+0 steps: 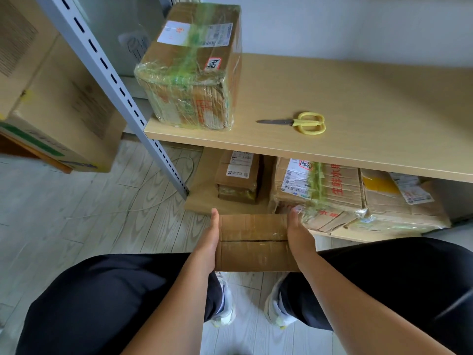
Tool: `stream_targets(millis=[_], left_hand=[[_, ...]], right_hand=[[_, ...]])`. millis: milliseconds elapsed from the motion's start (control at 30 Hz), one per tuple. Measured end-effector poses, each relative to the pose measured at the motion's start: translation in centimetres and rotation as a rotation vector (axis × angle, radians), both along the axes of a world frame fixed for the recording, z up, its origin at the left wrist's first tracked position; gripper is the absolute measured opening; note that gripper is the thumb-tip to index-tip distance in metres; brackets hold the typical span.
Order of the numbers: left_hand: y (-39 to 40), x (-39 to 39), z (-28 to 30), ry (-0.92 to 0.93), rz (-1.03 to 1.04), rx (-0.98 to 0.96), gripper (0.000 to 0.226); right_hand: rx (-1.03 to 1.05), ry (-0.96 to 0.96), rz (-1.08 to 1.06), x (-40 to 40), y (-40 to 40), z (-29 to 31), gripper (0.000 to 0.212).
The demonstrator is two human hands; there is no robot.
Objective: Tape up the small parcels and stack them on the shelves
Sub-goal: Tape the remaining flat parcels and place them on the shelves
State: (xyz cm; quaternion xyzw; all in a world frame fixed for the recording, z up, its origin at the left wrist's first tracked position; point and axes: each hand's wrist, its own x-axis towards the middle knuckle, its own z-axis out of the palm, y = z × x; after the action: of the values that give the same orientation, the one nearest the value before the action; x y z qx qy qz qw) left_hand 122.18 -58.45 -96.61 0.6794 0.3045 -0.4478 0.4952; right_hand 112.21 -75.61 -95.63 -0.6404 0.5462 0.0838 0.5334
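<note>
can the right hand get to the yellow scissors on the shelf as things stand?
Probably not right away. The right hand and left hand press the sides of the small box. The scissors lie uncovered on the shelf, nothing beside them.

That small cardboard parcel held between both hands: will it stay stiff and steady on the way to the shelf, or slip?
The small parcel probably stays stiff: its flat faces show no sag. It looks light, since the left hand and right hand carry it by side pressure alone. Its glossy tape may be slippery, so that grip could slide.
</note>
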Motion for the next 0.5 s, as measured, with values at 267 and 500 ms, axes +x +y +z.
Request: stream_targets(millis=[267, 500], left_hand=[[3.4, -1.3, -0.6, -0.057, 0.023, -0.007, 0.134], [6.8, -5.9, 12.5, -0.065, 0.076, -0.076, 0.102]], right_hand=[[0.373, -0.15, -0.198, -3.0, -1.1, 0.5, 0.104], [0.413, -0.261, -0.226, -7.9, 1.4, 11.1, 0.047]])
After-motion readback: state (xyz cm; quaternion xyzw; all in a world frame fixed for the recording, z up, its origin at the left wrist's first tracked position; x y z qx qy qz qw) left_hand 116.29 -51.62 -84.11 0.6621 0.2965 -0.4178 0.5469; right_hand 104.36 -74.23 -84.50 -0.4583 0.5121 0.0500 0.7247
